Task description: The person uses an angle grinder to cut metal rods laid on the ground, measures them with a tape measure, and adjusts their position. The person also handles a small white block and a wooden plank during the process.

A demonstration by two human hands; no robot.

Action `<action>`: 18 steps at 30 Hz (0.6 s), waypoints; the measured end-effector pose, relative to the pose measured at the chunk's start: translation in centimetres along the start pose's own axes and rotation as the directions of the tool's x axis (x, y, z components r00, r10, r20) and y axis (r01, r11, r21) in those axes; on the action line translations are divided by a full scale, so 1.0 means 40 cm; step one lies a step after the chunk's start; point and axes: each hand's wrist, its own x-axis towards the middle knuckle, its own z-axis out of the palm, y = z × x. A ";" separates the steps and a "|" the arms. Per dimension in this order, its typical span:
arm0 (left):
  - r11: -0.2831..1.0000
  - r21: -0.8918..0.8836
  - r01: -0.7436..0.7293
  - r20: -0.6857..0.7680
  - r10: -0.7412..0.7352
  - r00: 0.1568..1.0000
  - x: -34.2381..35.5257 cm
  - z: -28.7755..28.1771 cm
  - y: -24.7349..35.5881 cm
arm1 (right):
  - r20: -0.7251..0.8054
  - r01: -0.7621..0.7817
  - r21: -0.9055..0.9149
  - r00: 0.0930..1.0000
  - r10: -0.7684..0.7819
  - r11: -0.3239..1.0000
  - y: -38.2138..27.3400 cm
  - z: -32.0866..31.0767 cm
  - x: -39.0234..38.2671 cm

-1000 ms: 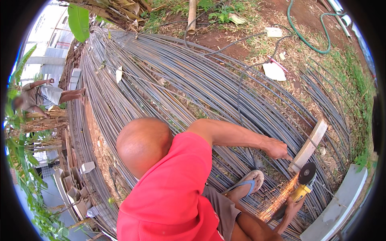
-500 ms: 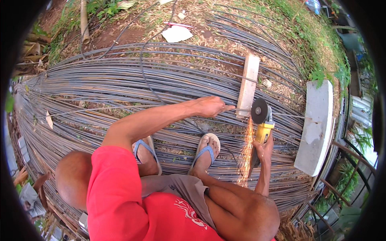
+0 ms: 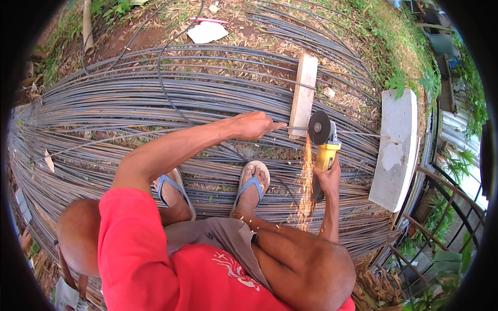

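My right hand [image 3: 328, 179] is wrapped round the yellow angle grinder [image 3: 326, 156], whose dark cutting disc [image 3: 319, 127] stands upright beside a pale wooden block [image 3: 304, 96]. A thin steel rod [image 3: 298, 127] lies across the block's near end and meets the disc. Orange sparks [image 3: 305, 181] stream down from there toward me. My left hand [image 3: 253, 125] is closed on the rod, left of the block, with the index finger stretched along it. How deep the disc has cut is hidden.
Long bundles of steel rods [image 3: 197, 103] cover the ground under my sandalled feet [image 3: 251, 186]. A grey-white concrete block [image 3: 395, 150] stands at the right, near a metal fence frame [image 3: 441, 212]. A white slab piece [image 3: 207, 32] lies farther off on the dirt.
The whole view has shifted, so everything sits a little farther left and higher. Both hands keep their places at the rod and grinder, and sparks still fly.
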 end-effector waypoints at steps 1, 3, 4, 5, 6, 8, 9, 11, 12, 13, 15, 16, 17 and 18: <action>1.000 0.014 -0.015 -0.012 0.016 1.000 0.000 0.003 -0.002 | 0.011 -0.010 0.003 1.000 0.010 1.000 -0.002 -0.003 -0.003; 0.999 0.030 0.012 0.018 -0.012 1.000 0.005 0.001 -0.003 | 0.021 -0.035 0.030 0.999 0.034 0.999 -0.020 -0.004 -0.010; 0.999 0.039 0.023 0.034 -0.025 0.999 0.007 -0.002 -0.002 | 0.025 -0.048 0.044 0.999 0.047 0.998 -0.022 -0.005 -0.014; 0.999 0.031 0.038 0.048 -0.040 0.998 0.008 -0.005 -0.002 | 0.021 -0.044 0.035 0.999 0.043 0.998 -0.017 -0.004 -0.017; 0.998 0.026 0.048 0.063 -0.050 0.997 0.010 -0.008 -0.001 | 0.011 -0.037 0.027 0.999 0.037 0.999 -0.008 -0.004 -0.023; 0.999 0.017 0.038 0.054 -0.038 0.998 0.014 -0.009 0.000 | -0.009 -0.002 0.022 1.000 0.002 1.000 0.007 -0.004 -0.028; 1.000 0.011 0.018 0.030 -0.019 0.999 0.012 -0.001 -0.005 | -0.016 0.026 0.023 1.000 -0.026 0.999 0.010 -0.003 -0.030; 1.000 -0.010 0.024 0.014 -0.024 1.000 0.005 0.013 -0.015 | -0.015 0.036 0.013 0.999 -0.036 0.999 0.014 -0.002 -0.023; 0.999 -0.025 0.045 0.025 -0.044 0.999 0.005 0.004 -0.007 | -0.009 0.016 0.002 1.000 -0.016 1.000 0.013 -0.002 -0.010; 0.997 -0.039 0.066 0.036 -0.065 0.997 0.004 -0.003 0.003 | -0.004 -0.004 -0.010 1.000 0.004 1.000 0.014 -0.003 -0.005; 0.998 -0.025 0.058 0.044 -0.057 0.997 0.004 -0.006 0.006 | -0.009 0.019 0.008 1.000 -0.019 1.000 0.015 -0.004 -0.009; 0.998 -0.031 0.049 0.029 -0.048 0.998 0.002 -0.006 0.007 | -0.008 0.033 0.017 0.999 -0.033 0.999 0.014 -0.004 -0.008; 0.999 -0.037 0.040 0.013 -0.039 0.999 0.000 -0.006 0.007 | -0.007 0.048 0.026 0.999 -0.048 0.999 0.011 -0.003 -0.006; 0.999 -0.021 0.045 0.024 -0.045 0.999 -0.001 -0.013 0.014 | 0.004 0.026 0.011 1.000 -0.026 1.000 0.012 -0.005 -0.008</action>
